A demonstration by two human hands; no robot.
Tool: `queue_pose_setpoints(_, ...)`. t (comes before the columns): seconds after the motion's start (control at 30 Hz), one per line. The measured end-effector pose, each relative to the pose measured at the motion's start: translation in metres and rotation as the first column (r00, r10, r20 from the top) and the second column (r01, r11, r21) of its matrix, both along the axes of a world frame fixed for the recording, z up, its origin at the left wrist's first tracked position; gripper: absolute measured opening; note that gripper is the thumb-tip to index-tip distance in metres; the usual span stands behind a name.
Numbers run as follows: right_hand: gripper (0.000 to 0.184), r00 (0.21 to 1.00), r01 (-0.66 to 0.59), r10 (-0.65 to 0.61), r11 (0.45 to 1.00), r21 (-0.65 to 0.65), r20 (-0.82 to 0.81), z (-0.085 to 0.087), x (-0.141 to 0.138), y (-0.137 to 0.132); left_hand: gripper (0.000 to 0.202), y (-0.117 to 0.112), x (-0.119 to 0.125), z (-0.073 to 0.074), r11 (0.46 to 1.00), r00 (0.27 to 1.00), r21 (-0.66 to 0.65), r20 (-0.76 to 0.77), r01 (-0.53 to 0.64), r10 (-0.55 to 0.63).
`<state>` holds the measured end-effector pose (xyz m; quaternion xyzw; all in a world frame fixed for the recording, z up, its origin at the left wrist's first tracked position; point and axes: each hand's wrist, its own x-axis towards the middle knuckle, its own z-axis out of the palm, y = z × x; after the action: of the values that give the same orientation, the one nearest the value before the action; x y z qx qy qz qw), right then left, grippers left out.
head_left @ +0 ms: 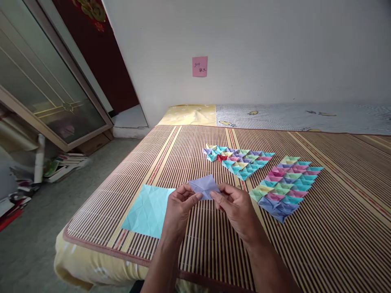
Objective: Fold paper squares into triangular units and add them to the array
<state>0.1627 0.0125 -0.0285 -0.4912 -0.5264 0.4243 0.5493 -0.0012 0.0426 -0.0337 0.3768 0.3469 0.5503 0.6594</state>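
Note:
Between my two hands, above the bamboo mat, is a folded purple origami paper (pixel 205 185). My left hand (pixel 185 200) pinches its left corner between thumb and fingers. At the right corner, my right hand (pixel 231 199) grips it the same way, thumb on top. Creases run across the paper's face. A light blue creased sheet (pixel 146 211) lies flat just left of my left forearm, partly hidden by it. Beyond my hands lie rows of small folded paper pieces (pixel 241 158) in many colours. Another group of folded pieces (pixel 288 183) sits to the right, with purple ones at its near end.
The striped bamboo mat (pixel 122 183) covers a bed with a yellow sheet (pixel 100 264) at its near edge. A patterned cloth (pixel 275 116) runs along the wall. A pink note (pixel 200 66) is stuck there. Books (pixel 65 165) and a glass-panelled door (pixel 51 73) stand at left.

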Motion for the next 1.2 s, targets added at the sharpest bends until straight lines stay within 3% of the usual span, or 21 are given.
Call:
queue_pose_setpoints(0.2,0.016,0.968,0.006,-0.053,0.982,0.189,0.245,0.01,0.0,-0.002,0.024,-0.002,-0.007,0.004,0.998,0.997,0.063,-0.075,-0.004,0.009)
queue_pose_setpoints(0.4,0.014,0.973,0.005,-0.084,0.937,0.348,0.213,0.011,-0.001,-0.004,0.009,-0.006,-0.01,0.011,0.986,0.995,0.164,-0.093,0.038,-0.023)
queue_pose_setpoints(0.73,0.009,0.994,0.039,-0.066,0.959,0.279,0.088,0.005,0.0,-0.004,0.015,-0.01,-0.015,0.018,0.955,0.928,0.29,-0.331,-0.07,0.168)
queue_pose_setpoints(1.0,0.013,0.99,0.011,-0.042,0.974,0.228,0.131,0.013,-0.001,-0.007,0.014,-0.01,-0.009,0.021,0.974,0.958,0.227,-0.277,-0.013,0.077)
queue_pose_setpoints(1.1,0.017,0.988,0.018,-0.053,0.972,0.233,0.148,0.013,-0.006,-0.008,0.016,-0.012,-0.004,0.017,0.981,0.959,0.174,-0.252,-0.086,0.129)
queue_pose_setpoints(1.2,0.021,0.974,0.111,-0.164,0.948,0.299,0.157,0.012,-0.011,-0.009,0.02,-0.015,0.002,0.012,0.979,0.952,0.128,-0.244,-0.159,0.187)
